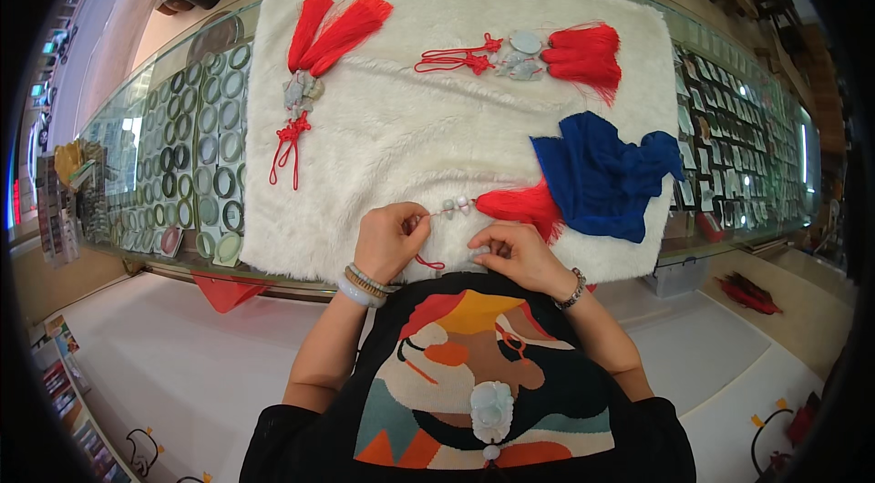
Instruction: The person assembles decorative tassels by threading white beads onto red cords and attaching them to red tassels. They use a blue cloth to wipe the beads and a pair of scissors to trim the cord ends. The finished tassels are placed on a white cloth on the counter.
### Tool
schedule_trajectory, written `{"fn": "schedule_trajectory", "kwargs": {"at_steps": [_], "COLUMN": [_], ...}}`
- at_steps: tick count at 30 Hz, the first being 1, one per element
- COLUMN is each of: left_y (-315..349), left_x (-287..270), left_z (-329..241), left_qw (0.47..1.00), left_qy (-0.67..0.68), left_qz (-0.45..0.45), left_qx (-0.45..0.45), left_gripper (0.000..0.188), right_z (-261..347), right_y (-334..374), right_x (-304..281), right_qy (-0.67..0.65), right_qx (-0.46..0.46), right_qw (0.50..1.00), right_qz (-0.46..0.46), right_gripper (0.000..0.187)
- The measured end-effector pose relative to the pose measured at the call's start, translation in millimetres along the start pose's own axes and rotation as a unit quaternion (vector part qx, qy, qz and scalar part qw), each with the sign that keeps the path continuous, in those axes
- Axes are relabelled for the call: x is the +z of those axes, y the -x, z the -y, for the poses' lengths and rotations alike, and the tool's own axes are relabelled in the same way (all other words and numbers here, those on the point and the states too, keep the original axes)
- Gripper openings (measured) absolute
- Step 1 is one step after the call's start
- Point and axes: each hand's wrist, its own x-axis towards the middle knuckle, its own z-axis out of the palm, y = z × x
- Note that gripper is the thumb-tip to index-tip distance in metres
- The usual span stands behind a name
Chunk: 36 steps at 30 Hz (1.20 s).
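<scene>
Left hand (392, 239) pinched a red cord (436, 212), right hand (523, 257) (loosely curled) a pale stone (478, 252), which a slackened grip could have dropped on white fleece (392, 137).

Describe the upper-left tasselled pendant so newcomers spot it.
On the glass counter lies a white plush cloth. Its far left holds a pale carved-stone pendant with red tassels. Unlike the sideways red-tasselled stone pendant at far right, its tassels point toward the cloth's far edge.
</scene>
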Motion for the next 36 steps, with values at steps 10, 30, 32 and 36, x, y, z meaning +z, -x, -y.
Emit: {"fn": "schedule_trajectory", "kwargs": {"at_steps": [10, 30, 32, 36], "left_y": [-4.2, -15.1, -16.3, -16.9], "left_x": [-1.5, -9.5, -9.9, -9.9], "left_z": [-2.4, 8.9, 10.2, 9.4], "left_qw": [0.999, 0.996, 0.996, 0.996], "left_qy": [-0.027, 0.017, 0.0, -0.037], "left_qz": [0.011, 0.084, 0.08, 0.076], "left_qx": [0.029, 0.003, 0.027, 0.032], "left_gripper": [0.013, 0.009, 0.009, 0.01], "right_z": [1.6, 6.1, 8.9, 15.1], "right_y": [-0.6, -7.7, -11.9, -21.0], "right_x": [-0.4, -11.8, -15.6, -21.8], "right_qy": [0.019, 0.002, -0.001, -0.043], "right_qx": [0.004, 0.021, 0.035, 0.036], "right_qw": [1.0, 0.999, 0.999, 0.997], "right_qz": [-0.004, -0.024, -0.034, -0.061], "right_gripper": [0.02, 0.024, 0.022, 0.022]}}
